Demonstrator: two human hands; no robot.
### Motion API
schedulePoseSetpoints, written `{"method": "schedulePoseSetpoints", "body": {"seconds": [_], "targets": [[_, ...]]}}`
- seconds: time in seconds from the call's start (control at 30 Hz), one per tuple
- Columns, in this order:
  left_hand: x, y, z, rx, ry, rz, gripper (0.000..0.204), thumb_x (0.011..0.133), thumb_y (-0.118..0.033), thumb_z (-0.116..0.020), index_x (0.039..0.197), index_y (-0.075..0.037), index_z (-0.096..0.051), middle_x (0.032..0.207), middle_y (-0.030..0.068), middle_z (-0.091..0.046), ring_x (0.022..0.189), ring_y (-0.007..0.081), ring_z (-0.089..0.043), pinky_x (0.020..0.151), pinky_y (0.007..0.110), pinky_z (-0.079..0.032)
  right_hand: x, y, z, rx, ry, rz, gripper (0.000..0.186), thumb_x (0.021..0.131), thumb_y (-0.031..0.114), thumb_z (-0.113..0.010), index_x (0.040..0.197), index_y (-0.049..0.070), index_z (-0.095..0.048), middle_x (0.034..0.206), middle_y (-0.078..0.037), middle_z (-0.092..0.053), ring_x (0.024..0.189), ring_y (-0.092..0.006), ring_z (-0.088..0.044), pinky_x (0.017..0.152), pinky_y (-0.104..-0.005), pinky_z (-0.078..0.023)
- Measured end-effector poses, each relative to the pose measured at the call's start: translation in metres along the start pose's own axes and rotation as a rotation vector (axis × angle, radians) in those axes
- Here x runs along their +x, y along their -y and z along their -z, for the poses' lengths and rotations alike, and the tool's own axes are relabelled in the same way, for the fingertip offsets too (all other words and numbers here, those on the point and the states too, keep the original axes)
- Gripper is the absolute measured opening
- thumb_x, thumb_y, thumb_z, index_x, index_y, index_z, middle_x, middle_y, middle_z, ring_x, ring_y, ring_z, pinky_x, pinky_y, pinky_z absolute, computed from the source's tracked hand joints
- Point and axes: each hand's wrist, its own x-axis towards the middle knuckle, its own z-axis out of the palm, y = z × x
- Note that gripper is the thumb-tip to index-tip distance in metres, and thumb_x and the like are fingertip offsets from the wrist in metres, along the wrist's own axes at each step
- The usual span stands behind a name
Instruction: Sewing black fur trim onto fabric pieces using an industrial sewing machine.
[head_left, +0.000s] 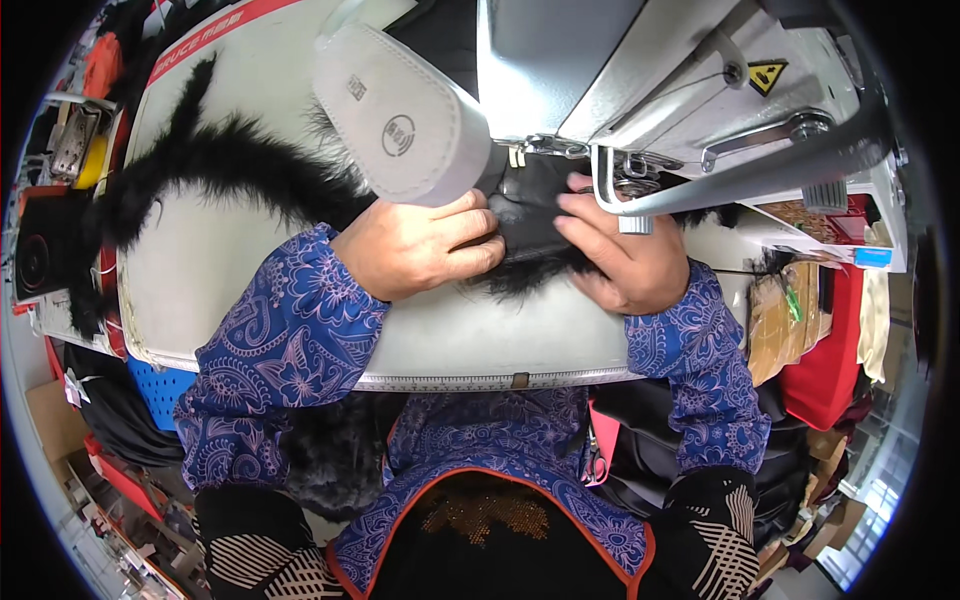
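Observation:
A black leather-like piece with fur trim (525,230) lies beneath the sewing machine's head (555,70). My left hand (420,250) is closed on its left side, fingers curled together at the material. My right hand (625,255) rests on its right side, fingers spread and slightly bent, with some tips hidden around the metal guard (700,210). A long black fur strip (250,155) trails leftward over the pale tabletop (200,240). A pale rounded attachment (400,120) hangs just above my left hand, hiding part of the material.
A ruler (450,381) runs along the table's front edge. At left sit a black device (40,255) and a yellow roll (93,160). At right are a shelf with small items (830,235), tan pieces (770,320) and a red bin (825,380). Scissors (595,460) hang below the table.

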Motion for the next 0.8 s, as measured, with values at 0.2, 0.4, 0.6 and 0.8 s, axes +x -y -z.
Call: {"method": "schedulePoseSetpoints", "body": {"seconds": [0.2, 0.4, 0.6, 0.8], "targets": [[0.001, 0.014, -0.002, 0.034, -0.048, 0.22, 0.03, 0.07, -0.005, -0.071, 0.1, -0.004, -0.071, 0.103, 0.0121, -0.07, 0.101, 0.0315, -0.07, 0.091, 0.043, -0.057, 0.008, -0.001, -0.013, 0.027, 0.157, -0.444, 0.069, 0.079, 0.034, -0.081, 0.137, 0.006, -0.058, 0.14, -0.015, -0.058, 0.128, -0.036, -0.054, 0.111, -0.045, -0.04], [-0.002, 0.025, -0.001, 0.102, -0.039, 0.157, 0.03, 0.077, -0.007, -0.068, 0.106, -0.007, -0.075, 0.107, 0.0125, -0.071, 0.105, 0.0292, -0.071, 0.082, 0.039, -0.06, 0.021, -0.003, -0.014, -0.069, 0.089, -0.344, 0.049, 0.081, 0.012, -0.075, 0.129, 0.005, -0.065, 0.121, -0.017, -0.067, 0.112, -0.0335, -0.065, 0.099, -0.0427, -0.051], [0.0, 0.022, 0.002, 0.152, -0.078, 0.016, 0.024, 0.073, -0.013, -0.064, 0.095, -0.007, -0.07, 0.102, 0.008, -0.07, 0.093, 0.0231, -0.069, 0.073, 0.034, -0.057, 0.024, 0.014, -0.019, -0.053, -0.055, 0.01, 0.031, 0.071, 0.0, -0.068, 0.103, -0.004, -0.071, 0.103, -0.017, -0.068, 0.102, -0.033, -0.069, 0.089, -0.0406, -0.059], [0.0, 0.02, -0.002, 0.114, -0.135, 0.224, 0.021, 0.069, -0.015, -0.066, 0.089, -0.008, -0.07, 0.103, 0.0043, -0.069, 0.101, 0.023, -0.066, 0.086, 0.039, -0.052, 0.02, 0.016, -0.021, -0.021, -0.095, -0.045, 0.028, 0.07, -0.003, -0.07, 0.098, -0.004, -0.072, 0.103, -0.016, -0.069, 0.103, -0.0322, -0.069, 0.09, -0.0426, -0.058]]}}
